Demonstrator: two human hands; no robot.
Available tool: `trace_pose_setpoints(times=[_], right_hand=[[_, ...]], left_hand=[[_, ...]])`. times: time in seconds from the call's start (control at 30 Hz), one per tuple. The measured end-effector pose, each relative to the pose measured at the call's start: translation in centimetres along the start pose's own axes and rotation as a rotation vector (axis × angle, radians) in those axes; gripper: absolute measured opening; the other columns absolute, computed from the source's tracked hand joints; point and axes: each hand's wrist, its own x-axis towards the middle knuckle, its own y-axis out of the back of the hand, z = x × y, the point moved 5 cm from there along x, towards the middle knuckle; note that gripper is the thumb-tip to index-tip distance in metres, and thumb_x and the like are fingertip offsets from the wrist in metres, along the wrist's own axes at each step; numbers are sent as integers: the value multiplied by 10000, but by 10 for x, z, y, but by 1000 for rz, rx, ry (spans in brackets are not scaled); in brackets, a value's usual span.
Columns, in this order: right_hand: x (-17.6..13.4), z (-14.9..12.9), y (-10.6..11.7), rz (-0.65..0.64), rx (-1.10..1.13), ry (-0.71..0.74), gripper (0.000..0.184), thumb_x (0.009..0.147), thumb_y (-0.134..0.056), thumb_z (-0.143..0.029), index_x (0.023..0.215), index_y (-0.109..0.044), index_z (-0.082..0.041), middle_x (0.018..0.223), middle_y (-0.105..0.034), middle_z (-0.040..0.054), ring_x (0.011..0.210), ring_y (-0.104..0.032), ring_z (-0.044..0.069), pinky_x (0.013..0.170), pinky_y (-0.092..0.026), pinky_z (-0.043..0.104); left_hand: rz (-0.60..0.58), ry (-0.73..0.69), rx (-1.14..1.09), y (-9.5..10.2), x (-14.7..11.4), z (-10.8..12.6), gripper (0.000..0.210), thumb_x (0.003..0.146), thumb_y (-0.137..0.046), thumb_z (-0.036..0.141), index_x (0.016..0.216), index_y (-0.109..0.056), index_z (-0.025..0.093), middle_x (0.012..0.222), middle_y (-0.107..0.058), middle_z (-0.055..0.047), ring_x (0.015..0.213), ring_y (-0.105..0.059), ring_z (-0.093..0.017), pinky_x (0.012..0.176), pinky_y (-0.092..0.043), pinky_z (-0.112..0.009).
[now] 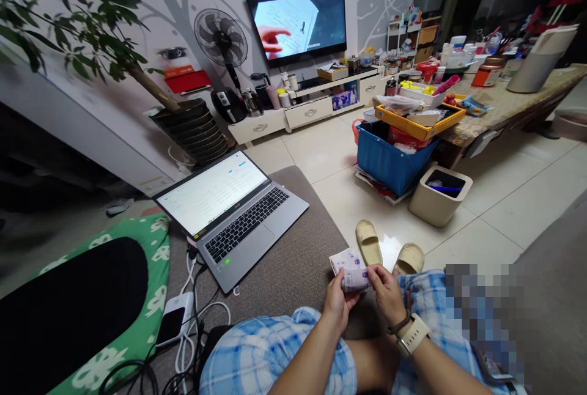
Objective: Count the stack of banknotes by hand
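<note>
- The left hand was closed around the lower left of a small bunch of purple-printed paper notes, its thumb over the front.
- The right hand pinched the right edge of the same notes between thumb and fingers.
- The notes were above the front edge of a grey-brown cushioned seat, between the 2 hands.
- A dark bracelet and a watch with a pale band circled the right wrist.
- Blue-and-white plaid clothing covered the legs under both forearms.
- Just beyond the notes, 2 beige slippers sat on the tiled floor, with white paper between them.
- To the left, an open laptop with a lit screen rested on the seat; a white device lay near it among tangled cables.
- A green cloth with white flowers lay farther left.
- Ahead to the right stood a beige bin and a blue crate, with a yellow tray on top, beside a crowded desk.
- Along the far wall were a potted plant, a standing fan and a lit television.
</note>
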Motion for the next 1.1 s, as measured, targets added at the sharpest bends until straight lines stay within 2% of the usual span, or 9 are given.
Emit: trace_pose_setpoints(times=[0.33,0.53,0.67,0.83,1.1], right_hand=[[-1,2,-1,-24,25,-23,547,834,-606,-730,735,-615,-192,666,-569,13,635,-496,180,597,-397,278],[0,7,-4,-79,48,-45,557,885,-545,-727,726,-612,-198,586,-571,16,601,-513,187,618,-423,297],[2,15,-2,-28,51,-62,532,814,-658,-716,701,-567,-204,571,-529,-8,558,-470,160,551,-392,277],[6,24,4,65,54,-100,543,715,-762,-701,834,-551,-214,567,-505,-49,524,-455,146,509,-360,256],[9,35,7,53,-15,-89,547,741,-721,-716,707,-571,-191,626,-532,-9,595,-455,151,564,-365,268]], left_hand=[[-6,-13,-10,4,6,-3,306,910,-604,384,1070,-687,136,793,-750,-78,634,-686,-174,638,-533,-287],[-131,-71,-127,-6,7,-4,325,894,-603,318,1083,-701,72,962,-776,-174,827,-758,-275,805,-599,-400],[-138,-79,-143,-6,8,-5,350,862,-644,309,1107,-697,66,964,-777,-186,866,-761,-308,848,-602,-453],[-138,-77,-117,-5,7,-6,309,839,-652,239,1084,-698,57,963,-777,-188,895,-759,-312,859,-606,-456],[-116,-103,-89,-4,8,-8,240,811,-675,179,1011,-702,49,1005,-773,-192,903,-758,-302,865,-606,-438]])
